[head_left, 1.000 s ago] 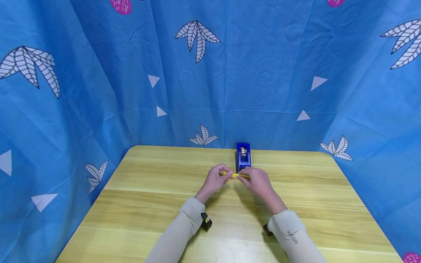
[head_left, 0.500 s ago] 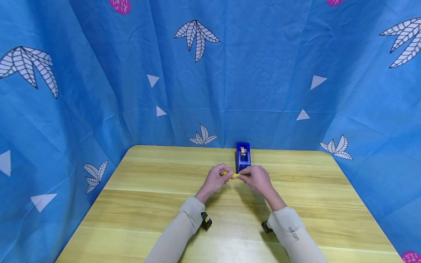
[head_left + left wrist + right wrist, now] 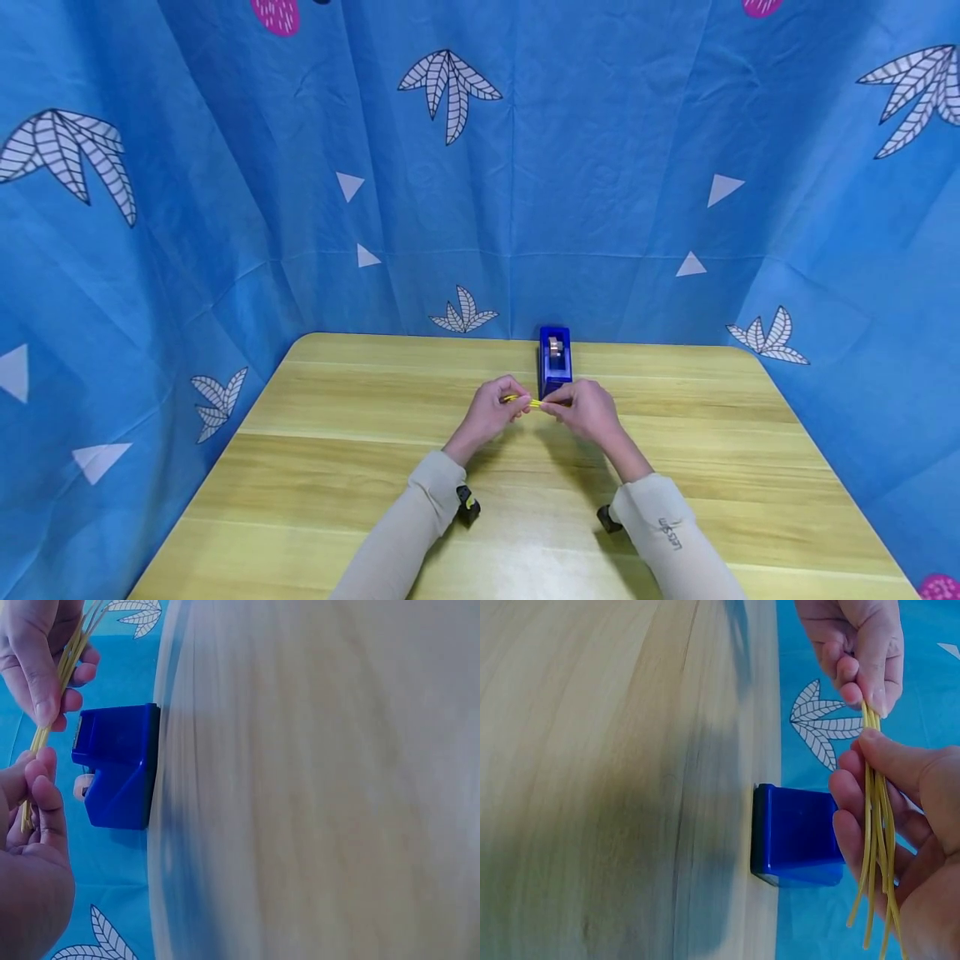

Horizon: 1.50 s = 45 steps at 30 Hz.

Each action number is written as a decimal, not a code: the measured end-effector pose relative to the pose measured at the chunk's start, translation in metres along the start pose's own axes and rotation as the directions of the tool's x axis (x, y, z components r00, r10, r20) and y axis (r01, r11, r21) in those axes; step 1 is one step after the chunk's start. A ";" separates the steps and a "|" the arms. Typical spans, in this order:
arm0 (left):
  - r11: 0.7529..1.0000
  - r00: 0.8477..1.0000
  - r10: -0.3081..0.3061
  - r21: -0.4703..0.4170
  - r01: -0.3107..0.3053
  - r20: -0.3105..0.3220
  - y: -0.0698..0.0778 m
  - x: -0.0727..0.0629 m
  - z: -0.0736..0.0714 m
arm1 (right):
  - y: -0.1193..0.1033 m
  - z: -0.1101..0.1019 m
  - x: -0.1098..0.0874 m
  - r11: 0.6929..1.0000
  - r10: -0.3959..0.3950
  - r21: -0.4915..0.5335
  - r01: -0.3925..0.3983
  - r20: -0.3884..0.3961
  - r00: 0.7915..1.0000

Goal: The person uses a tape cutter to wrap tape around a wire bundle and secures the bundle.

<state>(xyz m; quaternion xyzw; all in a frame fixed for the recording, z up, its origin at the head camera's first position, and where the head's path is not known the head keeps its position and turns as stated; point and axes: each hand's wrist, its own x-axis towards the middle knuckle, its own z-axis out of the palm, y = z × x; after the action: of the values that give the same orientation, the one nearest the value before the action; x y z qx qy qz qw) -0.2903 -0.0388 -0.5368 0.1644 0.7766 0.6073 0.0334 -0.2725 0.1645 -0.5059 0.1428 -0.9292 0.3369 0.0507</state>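
Observation:
Both hands pinch one bundle of thin, flexible yellow strands [image 3: 536, 403] between thumb and fingers, held close together over the table. My left hand [image 3: 489, 415] grips one end, mostly hidden inside its curled fingers. Beside it, my right hand [image 3: 591, 412] holds the bundle near its middle. In the right wrist view the strands [image 3: 877, 825] fan out across the right palm and finish in loose ends. Only a short stretch shows between the two sets of fingertips. Just beyond the hands stands a blue tape dispenser [image 3: 555, 367] with a roll in it.
The wood-grain table [image 3: 337, 483] has its back edge against a blue curtain [image 3: 622, 150] printed with leaves and triangles. More curtain hangs along both sides. Black wrist cameras sit below the rolled sleeves, such as the left one [image 3: 468, 506].
The right hand has shifted slightly along the bundle, and less of the yellow strands shows past its fingers in the head view. The left hand keeps its grip in nearly the same place.

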 end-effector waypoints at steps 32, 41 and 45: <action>0.999 0.998 -0.043 -0.006 0.042 -0.053 -0.002 -0.008 -0.021 | 0.019 -0.025 -0.011 0.999 0.033 0.023 -0.035 0.094 0.995; 0.998 0.996 -0.058 -0.022 0.057 -0.062 -0.002 -0.009 -0.027 | 0.028 -0.024 -0.013 0.989 0.060 0.134 -0.066 0.047 0.997; 0.998 0.996 -0.059 -0.024 0.058 -0.071 -0.003 -0.008 -0.029 | 0.029 -0.023 -0.013 0.977 0.076 0.200 -0.079 0.027 0.997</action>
<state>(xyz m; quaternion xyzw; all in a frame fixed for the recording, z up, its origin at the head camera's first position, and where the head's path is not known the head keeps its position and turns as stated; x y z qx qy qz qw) -0.2908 -0.0690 -0.5330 0.1193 0.7750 0.6200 0.0251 -0.2690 0.2036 -0.5088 0.1142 -0.8958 0.4293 0.0139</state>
